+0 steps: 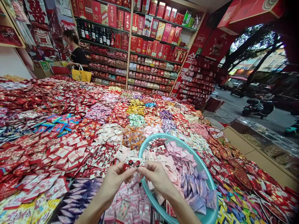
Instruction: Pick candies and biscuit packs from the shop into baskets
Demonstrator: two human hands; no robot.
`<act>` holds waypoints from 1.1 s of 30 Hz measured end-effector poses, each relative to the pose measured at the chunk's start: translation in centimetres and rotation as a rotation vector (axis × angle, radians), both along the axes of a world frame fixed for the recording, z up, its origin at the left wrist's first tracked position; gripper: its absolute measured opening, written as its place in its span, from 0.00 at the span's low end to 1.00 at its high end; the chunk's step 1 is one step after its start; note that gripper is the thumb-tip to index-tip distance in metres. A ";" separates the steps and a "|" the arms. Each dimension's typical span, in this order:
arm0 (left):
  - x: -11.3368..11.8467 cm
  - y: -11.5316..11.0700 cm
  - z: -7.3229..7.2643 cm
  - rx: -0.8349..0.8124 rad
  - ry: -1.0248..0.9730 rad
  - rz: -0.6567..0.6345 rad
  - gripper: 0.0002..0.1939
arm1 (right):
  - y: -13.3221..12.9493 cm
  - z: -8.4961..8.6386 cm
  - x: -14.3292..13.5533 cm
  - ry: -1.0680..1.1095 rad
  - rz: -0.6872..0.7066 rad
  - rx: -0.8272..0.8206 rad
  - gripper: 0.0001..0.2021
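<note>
Between my two hands is a small red and white candy packet [134,162] with cartoon mouse-ear figures on it. My left hand [119,173] pinches its left end, and my right hand [153,174] pinches its right end. The packet is held over the left rim of a turquoise plastic basket [213,189]. Pink packets [178,153] and purple packets [195,189] fill much of that basket. My right forearm crosses the basket's near left side and hides part of what lies there. Below my left hand are pink packets [130,202] outside the basket.
Heaps of wrapped candy [63,149] spread all around. A dark tray of purple packets [78,199] lies front left. Shelves of red boxes and bottles [130,34] stand behind. A person [78,54] with a yellow bag [81,75] is at the back left. Cardboard boxes [259,158] sit at right.
</note>
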State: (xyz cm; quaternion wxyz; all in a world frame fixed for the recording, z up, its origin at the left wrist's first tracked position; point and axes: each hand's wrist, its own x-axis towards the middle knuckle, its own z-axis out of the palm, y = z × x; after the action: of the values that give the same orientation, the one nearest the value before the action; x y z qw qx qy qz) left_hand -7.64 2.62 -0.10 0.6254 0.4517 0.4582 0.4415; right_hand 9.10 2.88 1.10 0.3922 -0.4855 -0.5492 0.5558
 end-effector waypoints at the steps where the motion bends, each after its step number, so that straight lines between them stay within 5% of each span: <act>1: 0.0 0.0 0.0 -0.004 0.010 -0.009 0.15 | 0.0 0.0 0.2 -0.011 0.006 0.002 0.17; 7: -0.1 0.1 -0.3 -0.021 0.074 -0.088 0.17 | -0.2 -0.2 1.0 -0.005 0.074 -0.026 0.16; 15: 0.9 0.1 -1.0 -0.065 -0.013 -0.007 0.17 | 1.3 -1.0 4.2 0.058 -0.164 -0.020 0.16; 23: -4.3 1.3 -2.9 -0.107 0.050 0.203 0.22 | 7.2 -3.4 12.6 -0.095 -0.497 -0.165 0.15; 33: -7.9 1.2 -4.1 -0.156 0.099 0.381 0.29 | 10.3 -5.8 12.2 -0.282 -0.513 -0.219 0.16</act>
State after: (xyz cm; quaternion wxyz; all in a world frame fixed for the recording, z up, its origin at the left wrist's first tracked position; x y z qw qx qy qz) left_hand -15.56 3.82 -4.20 0.5404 0.3282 0.5984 0.4921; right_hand 21.30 13.21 -4.69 0.3850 -0.7200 -0.3942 0.4218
